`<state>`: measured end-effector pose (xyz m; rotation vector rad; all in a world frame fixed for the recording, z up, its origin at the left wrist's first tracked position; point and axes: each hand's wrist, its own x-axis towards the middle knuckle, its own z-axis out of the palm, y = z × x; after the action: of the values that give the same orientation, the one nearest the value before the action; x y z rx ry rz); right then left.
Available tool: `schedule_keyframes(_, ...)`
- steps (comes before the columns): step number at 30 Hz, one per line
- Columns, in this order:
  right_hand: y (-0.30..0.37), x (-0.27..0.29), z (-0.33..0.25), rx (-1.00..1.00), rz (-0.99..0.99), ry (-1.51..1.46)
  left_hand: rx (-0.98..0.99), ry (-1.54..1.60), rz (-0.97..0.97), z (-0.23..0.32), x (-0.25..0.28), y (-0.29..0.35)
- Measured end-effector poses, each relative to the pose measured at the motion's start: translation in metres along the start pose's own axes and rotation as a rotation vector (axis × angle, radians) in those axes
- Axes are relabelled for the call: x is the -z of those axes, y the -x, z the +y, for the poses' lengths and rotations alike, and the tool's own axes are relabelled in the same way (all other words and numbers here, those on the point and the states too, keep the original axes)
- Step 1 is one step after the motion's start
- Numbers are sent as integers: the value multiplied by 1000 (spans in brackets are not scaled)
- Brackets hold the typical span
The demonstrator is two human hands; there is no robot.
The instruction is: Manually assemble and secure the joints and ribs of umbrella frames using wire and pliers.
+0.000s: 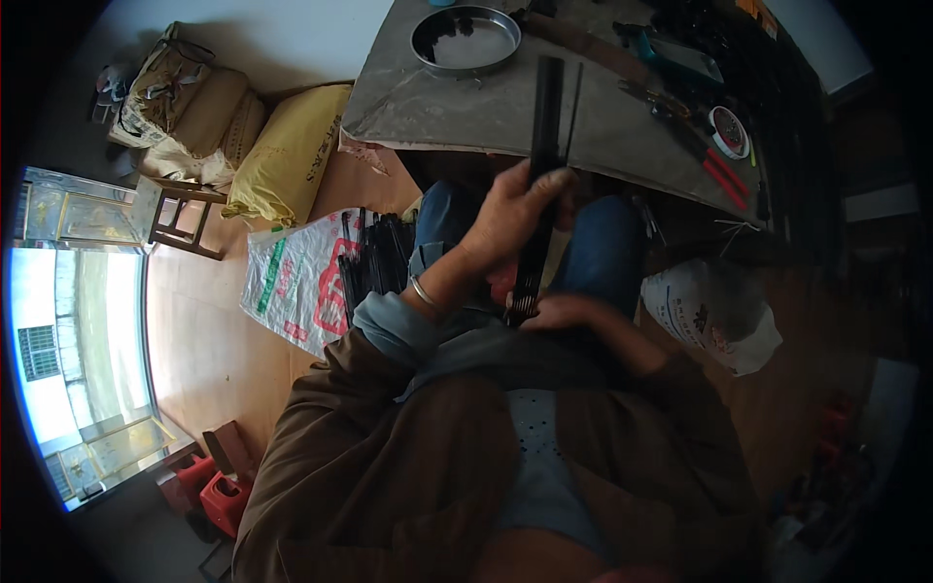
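Observation:
A long black folding fan, closed into a narrow bundle of slats, stands upright between my knees. My left hand is wrapped round its middle. One thin dark strip sticks up apart from the bundle, to its right. At the lower end, where the slat tips show as fine ridges, my right hand touches the bundle; it is blurred and its fingertips are partly hidden. Several similar black bundles lie beside my left leg on a white printed sack.
The grey worktable ahead carries a round metal tray with dark contents, red-handled pliers and a small round tin. A white plastic bag stands right of my legs. Yellow sacks and a wooden stool are at left.

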<state>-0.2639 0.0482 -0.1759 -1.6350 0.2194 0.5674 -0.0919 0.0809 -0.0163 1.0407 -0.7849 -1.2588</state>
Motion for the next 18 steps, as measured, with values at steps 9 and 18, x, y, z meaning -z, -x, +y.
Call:
schedule_keyframes(9,189,93,-158,287,918,-213,-72,-48,-90,-5,-36,11)
schedule_keyframes(18,195,83,-193,108,971,271,-76,-69,-146,-2,-43,14)
